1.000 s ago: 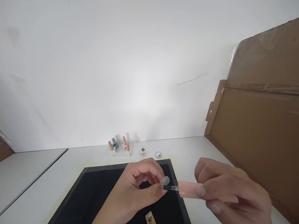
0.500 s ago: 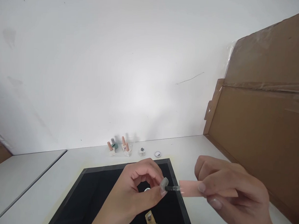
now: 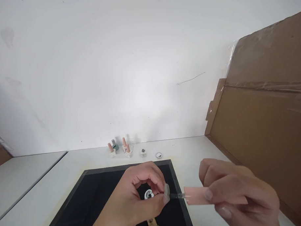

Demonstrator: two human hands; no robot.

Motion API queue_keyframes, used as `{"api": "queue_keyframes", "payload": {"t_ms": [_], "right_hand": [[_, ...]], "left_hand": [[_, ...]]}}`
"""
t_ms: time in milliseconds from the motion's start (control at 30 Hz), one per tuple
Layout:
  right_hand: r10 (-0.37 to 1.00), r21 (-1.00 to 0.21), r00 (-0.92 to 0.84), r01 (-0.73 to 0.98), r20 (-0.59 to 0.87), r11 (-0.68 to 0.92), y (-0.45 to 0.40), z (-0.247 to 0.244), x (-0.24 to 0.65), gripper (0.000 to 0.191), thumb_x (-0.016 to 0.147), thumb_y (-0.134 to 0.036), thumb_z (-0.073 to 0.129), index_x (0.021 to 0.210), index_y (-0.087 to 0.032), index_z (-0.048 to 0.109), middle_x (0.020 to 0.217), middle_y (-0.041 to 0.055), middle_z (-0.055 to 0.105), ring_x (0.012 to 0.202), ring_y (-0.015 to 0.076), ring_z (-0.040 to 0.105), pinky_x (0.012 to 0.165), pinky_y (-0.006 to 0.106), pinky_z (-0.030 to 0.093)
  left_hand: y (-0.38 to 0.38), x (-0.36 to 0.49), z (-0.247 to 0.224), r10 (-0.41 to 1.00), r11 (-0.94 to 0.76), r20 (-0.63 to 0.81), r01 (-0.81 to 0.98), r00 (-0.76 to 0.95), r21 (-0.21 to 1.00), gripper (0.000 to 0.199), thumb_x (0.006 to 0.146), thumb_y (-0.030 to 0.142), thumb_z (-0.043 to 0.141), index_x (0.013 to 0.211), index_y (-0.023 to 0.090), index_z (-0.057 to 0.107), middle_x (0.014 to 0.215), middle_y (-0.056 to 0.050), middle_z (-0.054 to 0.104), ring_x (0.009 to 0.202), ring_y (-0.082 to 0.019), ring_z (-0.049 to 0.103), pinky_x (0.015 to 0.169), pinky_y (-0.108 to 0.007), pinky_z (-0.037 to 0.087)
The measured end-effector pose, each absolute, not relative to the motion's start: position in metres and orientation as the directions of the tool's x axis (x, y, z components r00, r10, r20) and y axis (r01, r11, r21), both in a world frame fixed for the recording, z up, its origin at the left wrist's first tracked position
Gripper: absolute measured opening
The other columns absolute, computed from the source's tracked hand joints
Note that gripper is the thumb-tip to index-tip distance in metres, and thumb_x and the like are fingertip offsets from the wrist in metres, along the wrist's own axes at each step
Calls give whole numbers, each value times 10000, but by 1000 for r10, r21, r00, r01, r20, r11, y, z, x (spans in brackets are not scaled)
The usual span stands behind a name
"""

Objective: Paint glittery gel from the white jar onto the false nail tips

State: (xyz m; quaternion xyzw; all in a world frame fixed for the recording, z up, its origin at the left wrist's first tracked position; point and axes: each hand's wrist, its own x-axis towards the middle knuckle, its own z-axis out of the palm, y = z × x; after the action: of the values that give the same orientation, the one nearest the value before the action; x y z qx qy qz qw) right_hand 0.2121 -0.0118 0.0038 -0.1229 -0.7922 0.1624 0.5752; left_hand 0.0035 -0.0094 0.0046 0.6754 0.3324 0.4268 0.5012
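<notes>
Between the thumb and forefinger of my left hand (image 3: 140,191) is a small translucent grey nail tip (image 3: 166,192). My right hand (image 3: 238,195) pinches a pink brush cap (image 3: 199,195), held level. Its thin brush (image 3: 177,195) points left, and the end is at or very near the nail tip; whether they touch is unclear. Below my left fingers lies a small round white container (image 3: 149,194), partly hidden by my hand. A yellowish piece with a small knob (image 3: 153,224) sits under my left thumb on the black mat (image 3: 100,190).
Several polish bottles (image 3: 114,147) with pink or grey caps stand behind the mat. Right of them are a small clear jar (image 3: 143,153) and a round white lid-like dish (image 3: 159,155). A large cardboard sheet (image 3: 258,130) stands at the right.
My right hand and the brush have moved slightly right and down. The nail tip has turned more edge-on in my left fingers, and more of the round white container shows.
</notes>
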Motion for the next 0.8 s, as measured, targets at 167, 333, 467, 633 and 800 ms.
{"api": "queue_keyframes", "payload": {"t_ms": [167,333,467,633,800], "right_hand": [[378,-394,-327,21,866,919,-13,6,211,131,808,-121,539,877,-208,608,516,-41,406,463,105,387,436,241,318],[398,-398,-312,67,863,915,-11,2,217,213,800,-59,533,932,-212,599,542,-34,409,499,121,407,458,257,345],[382,-398,-294,6,876,917,-13,2,215,123,848,-145,525,912,-212,607,542,-29,425,480,113,395,441,249,313],[416,-436,-331,14,847,900,-15,4,211,70,843,-181,554,875,-214,607,527,-39,408,477,112,405,457,250,322],[394,-403,-328,44,859,914,-11,3,217,175,806,-86,533,909,-210,603,529,-34,420,484,120,390,451,252,339]], "left_hand": [[-11,6,7,881,-289,252,32,400,957,107,625,62,648,610,164,619,672,21,572,603,-88,506,603,-209,429],[-14,5,4,872,-297,264,18,412,955,157,614,9,630,620,165,637,676,19,581,599,-86,525,598,-208,435],[-12,3,4,872,-307,267,35,410,951,174,609,-6,614,621,167,636,688,11,594,605,-93,536,594,-210,441],[-8,4,8,835,-375,323,31,444,926,186,615,-14,608,636,170,627,695,9,598,603,-91,535,583,-199,439],[-13,7,8,848,-368,316,43,426,929,179,603,-5,613,619,172,631,684,8,598,589,-93,531,572,-202,440]]}}
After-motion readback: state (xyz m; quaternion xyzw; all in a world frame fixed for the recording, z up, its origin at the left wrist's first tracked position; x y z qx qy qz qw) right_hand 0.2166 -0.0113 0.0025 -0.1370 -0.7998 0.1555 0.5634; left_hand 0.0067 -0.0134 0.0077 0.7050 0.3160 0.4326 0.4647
